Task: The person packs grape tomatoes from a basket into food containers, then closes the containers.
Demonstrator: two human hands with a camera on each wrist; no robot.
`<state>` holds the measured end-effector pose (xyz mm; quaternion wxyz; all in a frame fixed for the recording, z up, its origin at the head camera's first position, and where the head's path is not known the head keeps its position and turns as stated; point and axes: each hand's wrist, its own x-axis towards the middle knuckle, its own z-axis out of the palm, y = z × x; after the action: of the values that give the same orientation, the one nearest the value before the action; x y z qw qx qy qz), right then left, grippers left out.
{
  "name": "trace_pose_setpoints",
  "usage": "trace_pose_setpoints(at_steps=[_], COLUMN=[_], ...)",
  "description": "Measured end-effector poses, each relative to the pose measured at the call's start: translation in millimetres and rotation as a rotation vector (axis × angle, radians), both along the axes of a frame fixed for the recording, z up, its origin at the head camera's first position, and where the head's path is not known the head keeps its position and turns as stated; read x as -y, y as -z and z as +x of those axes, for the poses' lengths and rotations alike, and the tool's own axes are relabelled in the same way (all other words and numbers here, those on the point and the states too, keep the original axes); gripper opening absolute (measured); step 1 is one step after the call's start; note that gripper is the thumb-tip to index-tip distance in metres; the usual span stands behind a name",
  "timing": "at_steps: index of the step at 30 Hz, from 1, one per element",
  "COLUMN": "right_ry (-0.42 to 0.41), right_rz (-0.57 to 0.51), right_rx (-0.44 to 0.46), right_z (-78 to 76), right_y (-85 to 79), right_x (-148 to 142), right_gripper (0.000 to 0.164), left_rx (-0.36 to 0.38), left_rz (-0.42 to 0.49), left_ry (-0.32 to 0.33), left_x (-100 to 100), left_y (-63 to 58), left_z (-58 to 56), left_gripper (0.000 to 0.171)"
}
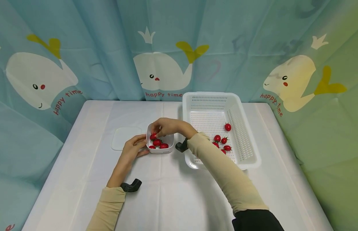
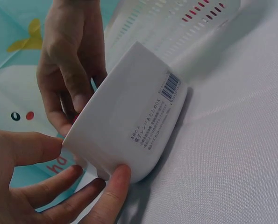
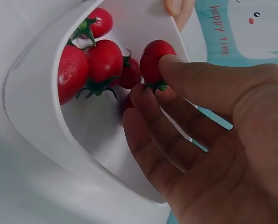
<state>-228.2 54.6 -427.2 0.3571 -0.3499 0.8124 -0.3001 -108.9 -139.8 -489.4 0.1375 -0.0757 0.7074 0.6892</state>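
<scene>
A small white plastic container stands on the cloth with several red cherry tomatoes inside, green stems on them. My right hand reaches into it. Thumb and fingers of that hand pinch one cherry tomato, just above the others near the container's far-left side. At the container's left side my left hand rests against it, its fingers fairly straight. In the left wrist view, fingertips touch the rim and the outer wall, which bears a printed label and a barcode.
A large white perforated basket stands to the right, with several cherry tomatoes in it; my right forearm crosses its left edge. A flat translucent lid lies left of the container. Behind the table hangs a printed curtain.
</scene>
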Motion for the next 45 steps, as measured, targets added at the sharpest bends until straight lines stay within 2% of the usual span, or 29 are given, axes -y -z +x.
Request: trace_pose_setpoints(at_steps=[9, 23, 28, 35, 45], right_ry=[0.02, -0.01, 0.011, 0.032, 0.026], right_rz=[0.053, 0.012, 0.021, 0.035, -0.015], right_rx=[-0.008, -0.028, -0.044, -0.062, -0.1], right_z=[4.5, 4.9, 4.6, 6.1, 9.2], right_y=[5.0, 8.0, 7.2, 2.3, -9.5], right_x=[8.1, 9.9, 6.5, 3.8, -0.5], right_gripper=[0.017, 0.019, 0.019, 0.019, 0.022], left_rx=[0.009, 0.0, 0.001, 0.003, 0.002], left_rz=[0.015, 0.03, 0.024, 0.018, 0.023], left_ry=[-0.004, 0.002, -0.004, -0.006, -0.006], left_x=[-0.1, 0.0, 0.1, -0.2, -0.7], left_y=[2.8, 0.7, 0.3, 1.2, -0.1], left_z=[-1.0, 0.0, 0.3, 0.0, 0.9], left_gripper=[0.046, 0.046, 0.046, 0.045, 0.046])
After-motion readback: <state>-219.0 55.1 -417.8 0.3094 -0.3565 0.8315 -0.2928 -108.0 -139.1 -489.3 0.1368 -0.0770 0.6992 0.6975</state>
